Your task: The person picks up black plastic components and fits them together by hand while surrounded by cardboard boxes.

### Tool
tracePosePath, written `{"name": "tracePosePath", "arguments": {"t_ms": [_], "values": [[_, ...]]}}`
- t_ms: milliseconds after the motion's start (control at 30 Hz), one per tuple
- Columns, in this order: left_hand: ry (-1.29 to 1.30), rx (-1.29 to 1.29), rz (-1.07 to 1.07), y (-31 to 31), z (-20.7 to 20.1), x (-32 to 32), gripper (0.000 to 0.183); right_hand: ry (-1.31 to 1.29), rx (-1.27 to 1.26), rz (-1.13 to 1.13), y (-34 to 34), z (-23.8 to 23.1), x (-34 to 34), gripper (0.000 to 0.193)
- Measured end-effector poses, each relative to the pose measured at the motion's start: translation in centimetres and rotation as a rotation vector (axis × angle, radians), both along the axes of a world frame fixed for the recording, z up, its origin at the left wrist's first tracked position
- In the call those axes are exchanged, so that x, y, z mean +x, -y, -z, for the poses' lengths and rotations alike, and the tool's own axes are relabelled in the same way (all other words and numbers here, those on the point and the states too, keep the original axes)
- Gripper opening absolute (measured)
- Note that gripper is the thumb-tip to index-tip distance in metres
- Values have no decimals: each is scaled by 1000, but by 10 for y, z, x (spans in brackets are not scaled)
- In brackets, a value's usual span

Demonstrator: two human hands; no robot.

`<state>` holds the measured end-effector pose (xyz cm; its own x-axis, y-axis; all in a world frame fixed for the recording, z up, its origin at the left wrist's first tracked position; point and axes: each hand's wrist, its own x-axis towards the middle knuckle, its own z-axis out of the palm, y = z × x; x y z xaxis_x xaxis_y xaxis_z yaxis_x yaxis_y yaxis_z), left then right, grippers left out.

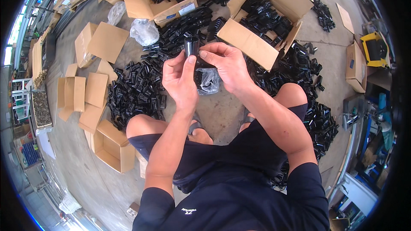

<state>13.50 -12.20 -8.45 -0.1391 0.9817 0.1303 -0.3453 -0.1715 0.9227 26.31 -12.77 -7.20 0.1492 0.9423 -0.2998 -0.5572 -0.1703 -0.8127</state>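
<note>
A glossy black tube-like part (191, 48) stands upright between my hands, above the floor in front of my knees. My left hand (180, 79) is closed around it, the thumb lying along its near side. From the other side my right hand (229, 66) pinches near its lower right edge with thumb and forefinger. A further dark piece shows below the right fingers, but I cannot make out whether it belongs to the same part. Beneath the hands lies a clear plastic bag (208, 81) with something black in it.
Heaps of similar black parts lie at left (136, 90) and right (319, 124). An open carton (248, 42) full of them stands ahead on the right, another carton (160, 10) ahead on the left. Empty boxes (112, 145), crumpled plastic (144, 32) and a yellow-black crate (376, 49) are around.
</note>
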Motion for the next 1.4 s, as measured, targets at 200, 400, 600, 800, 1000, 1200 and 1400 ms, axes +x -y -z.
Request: {"name": "tracePosePath", "arguments": {"t_ms": [200,400,600,800,1000,1200,1400], "values": [[-61,4,-13,3,0,4,15,-60,-44,-12,4,-4,4,16],[-60,-12,15,4,3,-2,19,-78,-68,-19,8,-2,0,18],[-77,-7,10,3,1,3,16,-84,-59,-14,8,4,4,18],[-69,-45,30,7,1,-2,17,24,-36,-31,10,9,1,16],[-52,-31,52,7,2,-2,18,471,1,-14,13,11,-1,17],[-61,-33,45,8,1,-7,17,641,228,-70,12,5,5,17],[-51,-66,48,10,-1,-5,18,311,111,-94,12,14,1,21]]}}
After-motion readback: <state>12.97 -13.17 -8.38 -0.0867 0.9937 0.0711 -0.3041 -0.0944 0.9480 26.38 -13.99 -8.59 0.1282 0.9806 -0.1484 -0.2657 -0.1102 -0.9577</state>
